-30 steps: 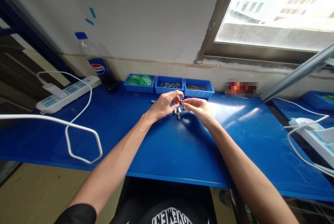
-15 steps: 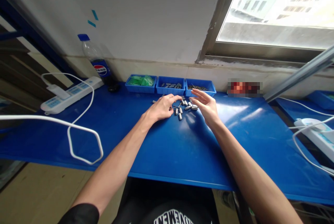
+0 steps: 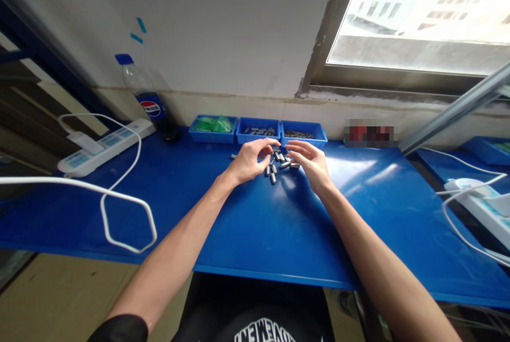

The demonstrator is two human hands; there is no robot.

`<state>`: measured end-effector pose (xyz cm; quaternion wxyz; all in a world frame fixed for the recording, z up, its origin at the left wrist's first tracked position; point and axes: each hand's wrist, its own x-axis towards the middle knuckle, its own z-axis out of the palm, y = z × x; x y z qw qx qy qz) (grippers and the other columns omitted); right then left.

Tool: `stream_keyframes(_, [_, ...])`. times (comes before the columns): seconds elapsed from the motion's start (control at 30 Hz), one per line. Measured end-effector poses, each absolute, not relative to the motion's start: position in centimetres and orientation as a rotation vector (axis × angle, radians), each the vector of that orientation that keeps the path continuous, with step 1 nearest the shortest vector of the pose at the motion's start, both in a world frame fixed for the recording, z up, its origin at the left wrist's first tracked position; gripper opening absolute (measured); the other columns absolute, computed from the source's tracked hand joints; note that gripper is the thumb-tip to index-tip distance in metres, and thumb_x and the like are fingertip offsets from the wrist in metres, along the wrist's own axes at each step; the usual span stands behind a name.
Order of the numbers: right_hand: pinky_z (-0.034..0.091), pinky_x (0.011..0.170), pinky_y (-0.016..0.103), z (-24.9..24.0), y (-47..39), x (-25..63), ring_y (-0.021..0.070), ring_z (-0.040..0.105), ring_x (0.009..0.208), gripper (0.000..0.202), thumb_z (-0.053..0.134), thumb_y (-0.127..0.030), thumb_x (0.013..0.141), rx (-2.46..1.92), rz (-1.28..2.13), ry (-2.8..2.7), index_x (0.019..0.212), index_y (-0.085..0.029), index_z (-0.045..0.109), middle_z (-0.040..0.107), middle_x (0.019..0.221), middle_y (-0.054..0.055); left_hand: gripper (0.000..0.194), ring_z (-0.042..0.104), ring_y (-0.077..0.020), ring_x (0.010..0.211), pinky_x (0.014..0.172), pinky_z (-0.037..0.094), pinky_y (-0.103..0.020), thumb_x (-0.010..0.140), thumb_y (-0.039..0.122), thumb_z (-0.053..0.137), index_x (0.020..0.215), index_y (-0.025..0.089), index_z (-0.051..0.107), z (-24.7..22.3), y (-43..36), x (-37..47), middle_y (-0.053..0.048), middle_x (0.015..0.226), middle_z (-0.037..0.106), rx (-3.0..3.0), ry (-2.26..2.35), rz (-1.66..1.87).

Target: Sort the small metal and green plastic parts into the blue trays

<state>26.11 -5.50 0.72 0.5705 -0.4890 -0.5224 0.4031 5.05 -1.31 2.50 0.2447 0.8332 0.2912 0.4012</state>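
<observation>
Small metal cylinders [image 3: 273, 178], several of them, lie loosely scattered on the blue table between my two hands. At the left side of this pile, my left hand [image 3: 252, 161] arches with its index finger stretched out and its thumb apart; nothing shows in it. My right hand [image 3: 313, 162] hovers at the pile's right side, fingers extended and spread from the thumb, holding nothing visible. Another small metal piece [image 3: 234, 156] lies left of my left hand. Behind the hands stands a blue bin [image 3: 258, 139] with similar grey metal pieces inside.
Left of that bin is a blue bin [image 3: 212, 139] of green packets; to the right, one [image 3: 306, 142] with thin metal parts. A cola bottle [image 3: 153, 108] and a power strip [image 3: 107, 145] stand left. A white cable [image 3: 125, 246] loops over the table's left; a metal bar [image 3: 450, 111] slants at right.
My left hand has lifted slightly and its index finger has straightened away from the thumb. My right hand's fingers have lowered a little toward the left hand. The view has shifted slightly.
</observation>
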Motion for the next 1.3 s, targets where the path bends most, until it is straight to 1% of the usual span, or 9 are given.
stream_keyframes(0.17, [0.059,0.081,0.039,1.1,-5.8,25.7,0.0228,0.074,0.084,0.039,0.081,-0.047,0.081,-1.145,1.037,-1.282,0.111,-0.023,0.076,0.08,0.097,0.007,0.014,0.076,-0.0185,0.086,0.084,0.063,-0.031,0.084,0.018,0.071,0.097,0.016,0.077,2.4,-1.6,5.6,-0.007,0.096,0.078,1.986,0.77,1.178])
stream_keyframes(0.43, [0.059,0.085,0.039,1.0,-6.1,25.1,0.0218,0.073,0.082,0.034,0.084,-0.049,0.078,-1.066,1.2,-1.294,0.099,-0.022,0.08,0.079,0.088,0.006,0.028,0.075,-0.0176,0.079,0.076,0.064,-0.029,0.076,0.027,0.082,0.1,0.014,0.077,2.0,-1.4,5.8,-0.006,0.09,0.076,1.789,0.821,1.203])
stream_keyframes(0.63, [0.059,0.082,0.038,0.7,-5.9,25.4,0.0202,0.071,0.078,0.036,0.088,-0.048,0.073,-1.079,1.209,-1.246,0.096,-0.021,0.08,0.078,0.087,0.005,0.022,0.074,-0.0166,0.076,0.071,0.062,-0.026,0.082,0.028,0.076,0.101,0.015,0.077,2.0,-1.3,5.6,-0.005,0.089,0.077,1.941,0.861,1.149])
stream_keyframes(0.77, [0.059,0.079,0.038,0.8,-5.7,25.7,0.0201,0.071,0.073,0.037,0.088,-0.048,0.073,-1.161,1.138,-1.217,0.094,-0.019,0.08,0.078,0.081,0.006,0.016,0.072,-0.0174,0.075,0.074,0.059,-0.029,0.089,0.028,0.069,0.099,0.017,0.077,1.5,-0.7,5.0,-0.005,0.087,0.077,2.211,0.998,1.066])
stream_keyframes(0.87, [0.059,0.091,0.041,0.8,-5.6,25.9,0.0246,0.076,0.091,0.04,0.086,-0.047,0.076,-1.114,1.034,-1.165,0.105,-0.021,0.078,0.08,0.1,0.008,0.016,0.072,-0.0226,0.09,0.087,0.058,-0.036,0.09,0.021,0.066,0.101,0.018,0.077,0.7,-0.3,4.5,-0.008,0.098,0.078,2.43,1.04,0.881])
stream_keyframes(0.93, [0.056,0.1,0.043,0.7,-5.5,26.0,0.0269,0.074,0.109,0.05,0.085,-0.045,0.076,-1.055,0.999,-1.15,0.12,-0.025,0.074,0.076,0.123,0.009,0.018,0.071,-0.0252,0.101,0.096,0.055,-0.04,0.088,0.017,0.066,0.102,0.019,0.077,0.2,-0.2,4.4,-0.01,0.105,0.077,2.529,1.02,0.763])
stream_keyframes(1.0, [0.055,0.104,0.044,0.7,-5.4,26.1,0.0276,0.071,0.117,0.06,0.085,-0.044,0.075,-1.045,0.999,-1.15,0.131,-0.027,0.068,0.071,0.136,0.01,0.016,0.069,-0.0253,0.103,0.099,0.054,-0.041,0.088,0.015,0.066,0.099,0.019,0.077,-0.1,-0.2,4.5,-0.01,0.105,0.075,2.574,1.017,0.7])
stream_keyframes(1.07, [0.056,0.102,0.044,0.6,-5.4,26.1,0.0282,0.07,0.118,0.063,0.085,-0.044,0.075,-1.075,1.001,-1.148,0.132,-0.027,0.067,0.069,0.138,0.011,0.012,0.067,-0.0246,0.098,0.095,0.055,-0.039,0.089,0.015,0.065,0.093,0.019,0.075,-0.2,-0.3,4.6,-0.009,0.099,0.073,2.595,1.043,0.667])
stream_keyframes(1.3, [0.06,0.087,0.041,0.7,-5.5,25.9,0.027,0.074,0.104,0.048,0.08,-0.046,0.079,-1.136,0.988,-1.177,0.122,-0.024,0.071,0.074,0.129,0.011,0.008,0.062,-0.0248,0.092,0.087,0.055,-0.038,0.093,0.015,0.061,0.089,0.018,0.068,-0.1,-0.5,4.6,-0.01,0.095,0.068,2.658,1.091,0.605])
